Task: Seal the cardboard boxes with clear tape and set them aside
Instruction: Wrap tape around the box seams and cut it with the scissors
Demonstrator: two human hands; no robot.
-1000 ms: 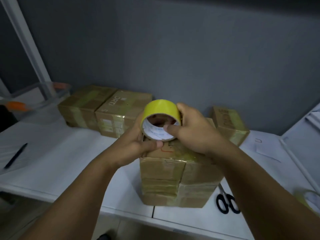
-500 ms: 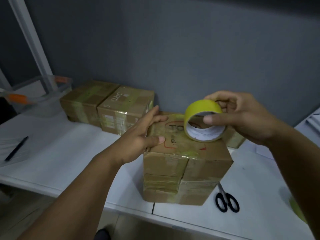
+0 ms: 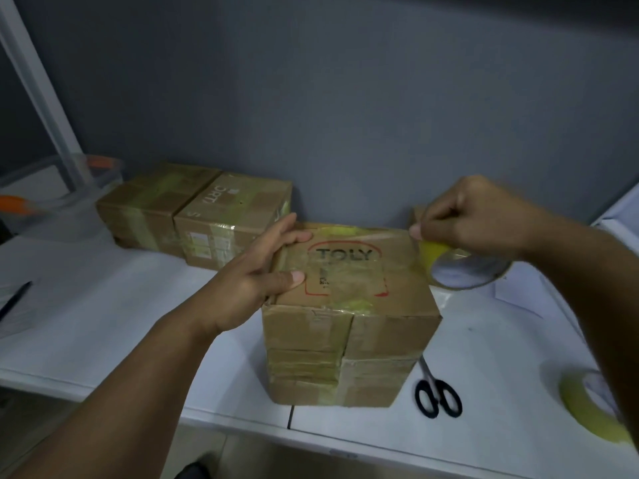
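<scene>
Box [image 3: 349, 305] stands on the surface [image 3: 138, 305], steadied by the left hand [image 3: 256, 271], its flat grip pressed on the near-left top edge; beyond, the right hand [image 3: 477, 219] pinches the roll [image 3: 466, 267], drawing tape taut across the lid.

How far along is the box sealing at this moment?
Done: two taped boxes sit aside by the wall. In hand: the left hand steadies the TOLY box while the right hand holds the tape roll at its far right edge. Left: finish taping and move it aside.
</scene>
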